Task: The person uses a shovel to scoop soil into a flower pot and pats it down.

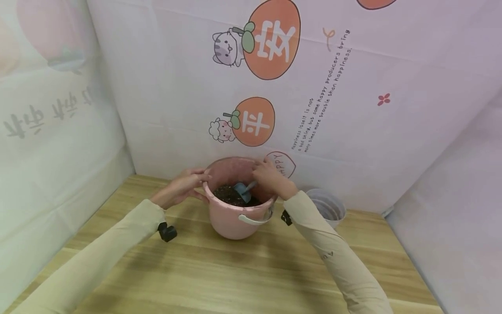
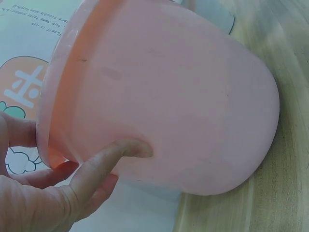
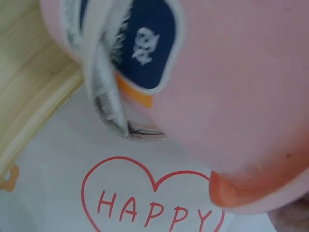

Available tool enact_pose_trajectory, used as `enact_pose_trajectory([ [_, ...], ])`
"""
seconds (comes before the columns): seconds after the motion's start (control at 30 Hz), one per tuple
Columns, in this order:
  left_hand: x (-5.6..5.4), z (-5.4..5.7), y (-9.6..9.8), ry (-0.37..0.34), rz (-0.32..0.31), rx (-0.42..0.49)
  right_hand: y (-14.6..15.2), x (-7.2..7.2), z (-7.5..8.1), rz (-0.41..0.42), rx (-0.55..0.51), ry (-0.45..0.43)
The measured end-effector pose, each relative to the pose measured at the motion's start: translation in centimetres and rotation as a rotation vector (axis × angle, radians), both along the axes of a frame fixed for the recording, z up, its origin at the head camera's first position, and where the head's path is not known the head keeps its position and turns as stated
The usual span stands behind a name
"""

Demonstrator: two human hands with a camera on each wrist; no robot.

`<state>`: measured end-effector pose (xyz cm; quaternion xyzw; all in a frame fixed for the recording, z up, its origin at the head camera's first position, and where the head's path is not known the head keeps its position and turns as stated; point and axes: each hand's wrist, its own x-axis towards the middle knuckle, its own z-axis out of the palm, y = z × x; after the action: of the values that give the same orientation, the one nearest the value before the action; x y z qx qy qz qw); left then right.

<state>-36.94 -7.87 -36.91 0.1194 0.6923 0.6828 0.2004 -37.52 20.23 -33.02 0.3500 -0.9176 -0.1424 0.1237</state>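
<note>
The small blue trowel with the curved blade (image 1: 242,192) is sitting on dark, crumbly soil (image 1: 227,196) inside a round pink plastic-looking bucket (image 1: 231,222) on the wood-grain counter (image 1: 219,274). Left hand (image 1: 180,185) is pinching the rim, one digit against the outside wall; I'd want that snug, since a loose bucket could skid or tip. Right hand (image 1: 272,178) is bent over the opposite side, right by the trowel handle, but honestly can't tell if it's got the handle or the rim. IMO go shallow and slow, so soil doesn't flick towards the round whitish tub (image 1: 331,205) on the right.
</note>
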Motion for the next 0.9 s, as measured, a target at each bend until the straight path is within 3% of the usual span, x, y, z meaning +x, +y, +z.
enact_pose_trajectory([
  [0.3, 0.2, 0.9, -0.2, 0.021, -0.003, -0.007, -0.6, 1.0, 0.7, -0.011, -0.134, -0.202],
  [0.7, 0.2, 0.3, -0.2, 0.01, 0.012, -0.004, -1.5, 0.9, -0.4, 0.011, -0.123, -0.146],
  [0.83, 0.3, 0.1, -0.2, 0.001, 0.009, 0.001, -1.2, 0.9, -0.2, -0.005, -0.117, -0.212],
  [0.9, 0.4, 0.1, -0.1, 0.002, 0.006, 0.002, -0.9, 1.0, 0.1, -0.069, -0.141, -0.271],
])
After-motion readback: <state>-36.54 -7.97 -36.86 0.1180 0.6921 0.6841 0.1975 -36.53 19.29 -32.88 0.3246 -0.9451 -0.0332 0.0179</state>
